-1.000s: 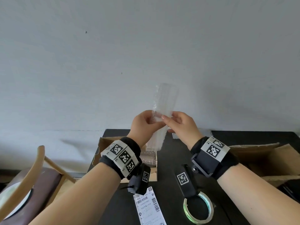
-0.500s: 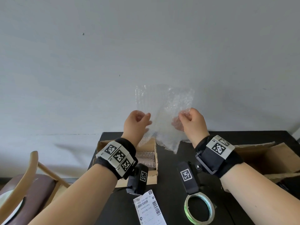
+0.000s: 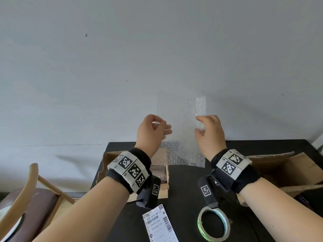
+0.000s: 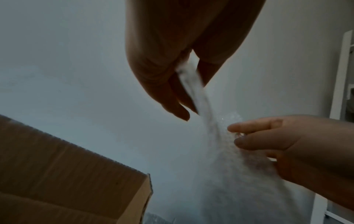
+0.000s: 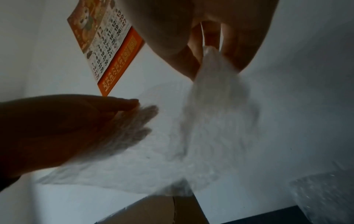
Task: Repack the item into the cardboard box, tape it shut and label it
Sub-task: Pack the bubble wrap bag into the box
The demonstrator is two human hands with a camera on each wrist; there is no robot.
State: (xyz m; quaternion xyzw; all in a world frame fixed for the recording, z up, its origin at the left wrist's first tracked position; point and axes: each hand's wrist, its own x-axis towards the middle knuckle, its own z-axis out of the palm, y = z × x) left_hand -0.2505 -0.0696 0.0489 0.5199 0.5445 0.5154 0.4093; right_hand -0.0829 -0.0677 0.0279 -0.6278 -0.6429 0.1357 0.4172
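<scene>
I hold a clear sheet of bubble wrap spread flat and upright between both hands, above the back of the black table. My left hand pinches its left edge between thumb and fingers, as the left wrist view shows at the bubble wrap. My right hand pinches the right edge; the right wrist view shows the bubble wrap bunched there. Below my left wrist sits the open cardboard box, with more bubble wrap inside. A tape roll and a printed label lie on the near table.
A second open cardboard box stands at the table's right. A wooden chair is at the lower left, beside the table. A plain wall rises behind the table, with an orange calendar hanging on it.
The bubble wrap was a narrow folded strip held by both hands close together. My hands have moved apart and the sheet now hangs unfolded and flat between them.
</scene>
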